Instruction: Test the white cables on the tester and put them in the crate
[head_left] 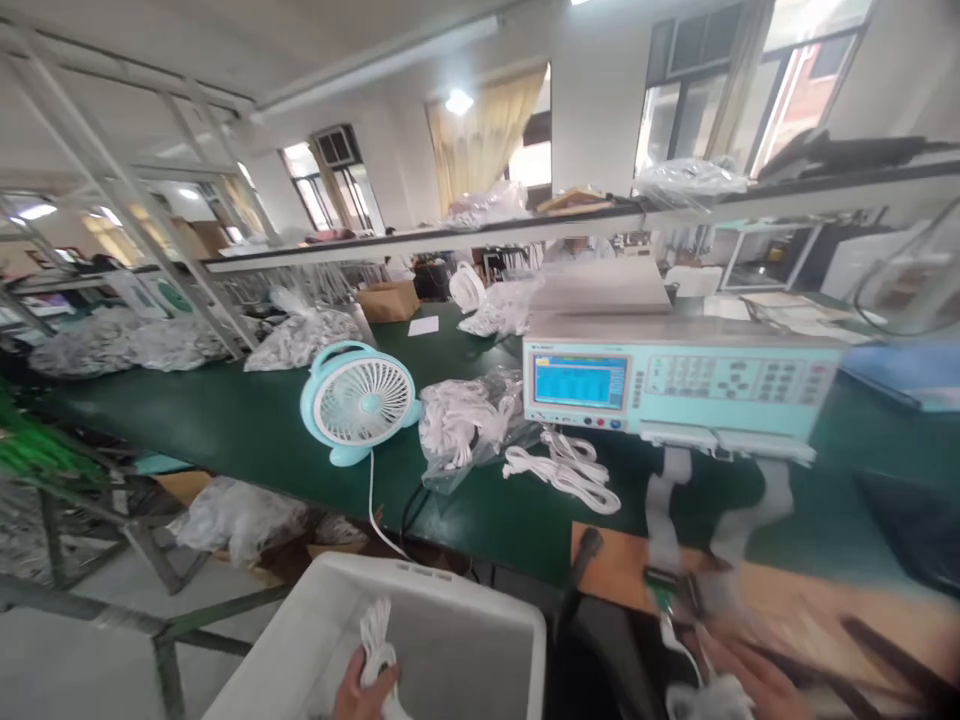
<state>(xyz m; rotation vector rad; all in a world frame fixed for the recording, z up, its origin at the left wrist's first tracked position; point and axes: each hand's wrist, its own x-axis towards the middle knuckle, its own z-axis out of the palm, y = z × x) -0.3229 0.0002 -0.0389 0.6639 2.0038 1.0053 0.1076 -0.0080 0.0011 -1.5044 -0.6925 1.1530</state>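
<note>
In my left hand (364, 690), closed at the bottom of the view, is a bundled white cable (376, 630), held above the inside of a white plastic bin (427, 572). My right hand (757, 675), smeared by motion, is at the lower right with its fingers pinched around part of another white cable (679, 645). That cable runs up to a small green connector board (660, 590), where grey ribbon cables (664, 510) come down from a teal cable tester (682, 385). A loose white coil hangs under my right hand. Exact fingertip contact is blurred.
On the green bench (480, 535) lie coiled white cables (562, 470) and a plastic bag of white cables (469, 420). A light-blue fan (360, 400) stands left of them. A dark bar (581, 575) rises beside the bin. A shelf (420, 238) crosses above the bench.
</note>
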